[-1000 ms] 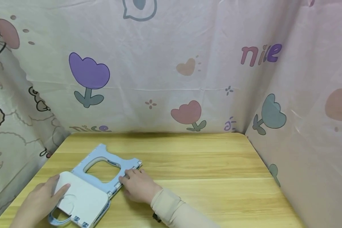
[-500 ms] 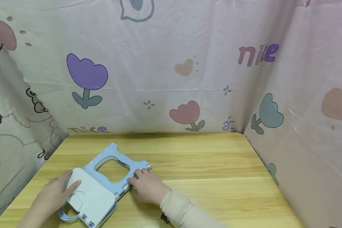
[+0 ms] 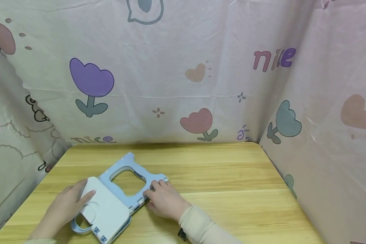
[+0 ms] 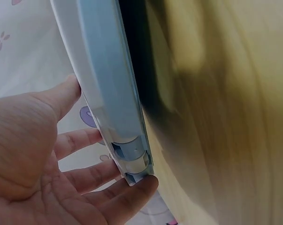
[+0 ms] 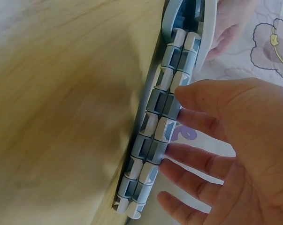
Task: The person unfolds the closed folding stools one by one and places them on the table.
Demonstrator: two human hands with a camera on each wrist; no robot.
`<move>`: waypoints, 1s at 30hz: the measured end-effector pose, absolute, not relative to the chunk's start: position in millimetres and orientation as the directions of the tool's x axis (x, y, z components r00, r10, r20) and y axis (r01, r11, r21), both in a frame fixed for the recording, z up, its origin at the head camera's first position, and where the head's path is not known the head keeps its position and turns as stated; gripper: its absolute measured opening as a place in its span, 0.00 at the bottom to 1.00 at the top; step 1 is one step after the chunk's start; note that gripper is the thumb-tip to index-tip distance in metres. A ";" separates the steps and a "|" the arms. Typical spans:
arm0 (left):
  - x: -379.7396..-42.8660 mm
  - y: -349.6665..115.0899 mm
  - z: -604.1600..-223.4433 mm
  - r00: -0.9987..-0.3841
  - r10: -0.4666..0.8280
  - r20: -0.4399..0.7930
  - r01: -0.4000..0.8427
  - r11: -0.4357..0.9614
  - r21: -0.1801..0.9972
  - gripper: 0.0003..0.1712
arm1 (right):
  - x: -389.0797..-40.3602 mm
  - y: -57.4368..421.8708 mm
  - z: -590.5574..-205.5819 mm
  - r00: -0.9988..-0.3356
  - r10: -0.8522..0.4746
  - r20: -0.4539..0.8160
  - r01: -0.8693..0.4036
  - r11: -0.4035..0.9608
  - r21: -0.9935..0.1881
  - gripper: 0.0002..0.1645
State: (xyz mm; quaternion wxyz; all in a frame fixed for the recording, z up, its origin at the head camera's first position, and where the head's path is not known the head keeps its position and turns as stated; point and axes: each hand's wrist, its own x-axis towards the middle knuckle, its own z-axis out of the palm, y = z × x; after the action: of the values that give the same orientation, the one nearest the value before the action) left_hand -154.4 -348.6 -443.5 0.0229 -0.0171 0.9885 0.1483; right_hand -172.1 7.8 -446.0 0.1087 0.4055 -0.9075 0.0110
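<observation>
A folding object of plastic lies on the front left part of the wood-grain table [image 3: 231, 200]: one smooth white panel [image 3: 106, 211] and one light-blue frame with a large opening [image 3: 126, 199], which reaches toward the table's middle. The work seems half done: the frame lies spread out, but the layers are folded together; what is left cannot be told. The left hand [image 3: 64, 205] holds the panel's edge between thumb and spread fingers. The right hand [image 3: 167, 203] touches the frame with fingers apart. Only the right wrist view clearly shows the double row of hinge knuckles [image 5: 150, 124]; only the head view shows the whole opening.
</observation>
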 end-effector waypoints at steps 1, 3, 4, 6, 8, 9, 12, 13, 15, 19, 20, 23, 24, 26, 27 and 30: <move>-155.2 -347.3 -443.9 -0.999 -0.020 -0.039 -0.031 0.954 0.297 0.53 | -171.6 9.5 -445.7 -0.650 -0.731 0.209 -0.737 0.673 0.064 0.19; -156.5 -344.1 -444.2 -1.000 -0.008 -0.016 -0.012 0.952 0.307 0.51 | -170.8 13.1 -445.4 -0.654 -0.726 0.214 -0.733 0.678 0.062 0.19; -157.2 -342.7 -444.2 -1.000 -0.002 -0.008 -0.004 0.951 0.311 0.50 | -170.3 14.9 -445.1 -0.656 -0.723 0.215 -0.731 0.680 0.060 0.18; -158.3 -339.1 -444.3 -1.000 0.009 0.010 0.012 0.948 0.317 0.48 | -169.6 18.2 -444.4 -0.661 -0.719 0.214 -0.728 0.684 0.051 0.17; -159.9 -335.8 -444.7 -1.000 0.021 0.023 0.027 0.946 0.322 0.47 | -169.1 21.4 -443.7 -0.670 -0.714 0.204 -0.724 0.689 0.039 0.16; -160.7 -333.6 -444.5 -0.999 0.025 0.026 0.032 0.945 0.325 0.47 | -168.8 22.9 -443.4 -0.674 -0.711 0.199 -0.721 0.692 0.031 0.16; -164.0 -327.2 -443.7 -0.998 0.043 0.036 0.052 0.942 0.333 0.47 | -167.6 28.1 -442.4 -0.691 -0.700 0.182 -0.710 0.704 0.009 0.14; -165.2 -325.0 -443.3 -0.998 0.050 0.039 0.060 0.940 0.337 0.47 | -167.2 30.0 -442.2 -0.696 -0.695 0.180 -0.706 0.708 0.004 0.14; -167.0 -320.0 -441.8 -0.997 0.062 0.044 0.074 0.936 0.343 0.46 | -165.9 34.0 -441.9 -0.702 -0.690 0.180 -0.701 0.713 0.000 0.13; -169.9 -310.8 -440.0 -0.995 0.083 0.054 0.096 0.931 0.352 0.45 | -162.3 42.0 -441.0 -0.715 -0.675 0.181 -0.689 0.725 -0.017 0.13; -170.7 -308.5 -439.6 -0.995 0.086 0.055 0.100 0.929 0.355 0.45 | -161.2 43.9 -440.2 -0.717 -0.673 0.182 -0.687 0.726 -0.021 0.13; -173.4 -300.7 -438.7 -0.994 0.095 0.057 0.109 0.924 0.366 0.44 | -158.5 50.0 -438.2 -0.724 -0.664 0.189 -0.680 0.733 -0.029 0.11; -174.5 -298.1 -438.6 -0.994 0.098 0.055 0.112 0.922 0.370 0.44 | -157.6 52.2 -437.4 -0.724 -0.662 0.191 -0.679 0.734 -0.028 0.11; -176.7 -292.9 -438.7 -0.993 0.107 0.053 0.119 0.919 0.376 0.44 | -156.1 56.7 -436.5 -0.724 -0.662 0.196 -0.678 0.734 -0.024 0.10; -178.0 -290.4 -438.8 -0.992 0.112 0.051 0.123 0.918 0.376 0.44 | -155.6 59.2 -436.6 -0.724 -0.661 0.197 -0.678 0.735 -0.023 0.11; -181.4 -283.1 -439.1 -0.990 0.129 0.048 0.138 0.912 0.386 0.44 | -154.0 66.9 -436.5 -0.728 -0.655 0.201 -0.673 0.739 -0.028 0.16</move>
State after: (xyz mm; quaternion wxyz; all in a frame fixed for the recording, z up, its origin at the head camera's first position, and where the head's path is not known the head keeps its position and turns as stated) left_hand -181.4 -283.1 -439.1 -0.0108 0.0683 0.9778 0.1980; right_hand -154.0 66.9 -436.5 0.0889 0.3576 -0.9283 0.0495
